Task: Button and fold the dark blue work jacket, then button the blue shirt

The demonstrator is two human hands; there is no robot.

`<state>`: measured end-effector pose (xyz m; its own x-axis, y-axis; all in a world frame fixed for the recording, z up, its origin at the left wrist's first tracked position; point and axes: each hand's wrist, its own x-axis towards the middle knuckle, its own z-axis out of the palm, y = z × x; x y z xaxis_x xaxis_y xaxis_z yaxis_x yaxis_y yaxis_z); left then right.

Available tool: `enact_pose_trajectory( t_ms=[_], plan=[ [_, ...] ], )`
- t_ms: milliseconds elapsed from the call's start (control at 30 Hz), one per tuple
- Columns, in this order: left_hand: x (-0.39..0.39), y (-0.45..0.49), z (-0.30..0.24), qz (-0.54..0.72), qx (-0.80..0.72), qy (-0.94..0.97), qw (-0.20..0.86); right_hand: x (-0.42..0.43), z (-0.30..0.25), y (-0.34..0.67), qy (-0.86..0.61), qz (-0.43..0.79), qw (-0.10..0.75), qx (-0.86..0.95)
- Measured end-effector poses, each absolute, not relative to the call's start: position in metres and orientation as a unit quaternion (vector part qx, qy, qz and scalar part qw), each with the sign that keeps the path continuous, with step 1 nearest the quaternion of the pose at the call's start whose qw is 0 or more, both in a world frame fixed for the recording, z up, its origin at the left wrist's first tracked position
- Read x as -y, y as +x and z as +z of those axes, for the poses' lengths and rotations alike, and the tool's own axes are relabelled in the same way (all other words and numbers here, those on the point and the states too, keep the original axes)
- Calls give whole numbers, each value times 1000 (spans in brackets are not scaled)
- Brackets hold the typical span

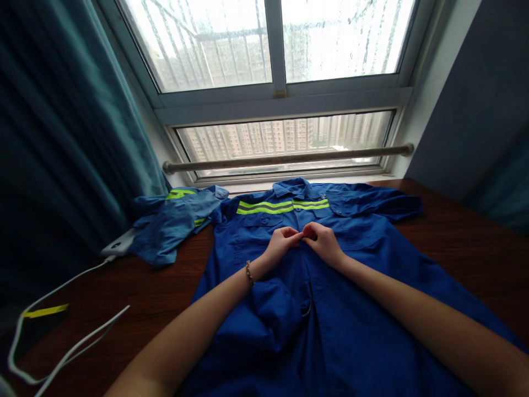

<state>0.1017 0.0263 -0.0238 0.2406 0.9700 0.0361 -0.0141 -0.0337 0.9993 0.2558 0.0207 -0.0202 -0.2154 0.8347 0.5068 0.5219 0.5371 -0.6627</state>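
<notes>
A blue work jacket [355,309] with yellow-green and grey reflective strips across its chest lies spread out, collar toward the window. At its front placket, just below the strips, my left hand [283,242] and my right hand [324,242] meet fingertip to fingertip. Both hands are closed in a pinch on the placket's edge; any button between the fingers is hidden. Below them the front hangs partly apart, and the left side is bunched up under my left wrist, which wears a beaded bracelet [249,272].
A lighter blue garment [165,231] with reflective strips lies crumpled at the left, against a white device [119,243] with a white cable [61,295]. The dark wooden surface [185,286] runs up to a window with a metal rail [285,160]. Teal curtains [74,110] hang at the left.
</notes>
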Motion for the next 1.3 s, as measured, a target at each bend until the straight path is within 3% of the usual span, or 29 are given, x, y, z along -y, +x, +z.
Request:
enact_pose_trajectory(
  t_ms=[700,833,1000,1300],
  plan=[
    [-26,107,-25,528,-431,462,567,-27,-26,256,-466,274,489,684],
    [-29,106,-30,522,-435,505,532,-38,-34,259,-493,315,443,679],
    [-33,105,-36,506,-400,599,474,-49,-36,261,-536,272,349,719],
    [-58,99,-33,433,-428,717,339,-78,-27,265,-514,183,307,780]
  ],
)
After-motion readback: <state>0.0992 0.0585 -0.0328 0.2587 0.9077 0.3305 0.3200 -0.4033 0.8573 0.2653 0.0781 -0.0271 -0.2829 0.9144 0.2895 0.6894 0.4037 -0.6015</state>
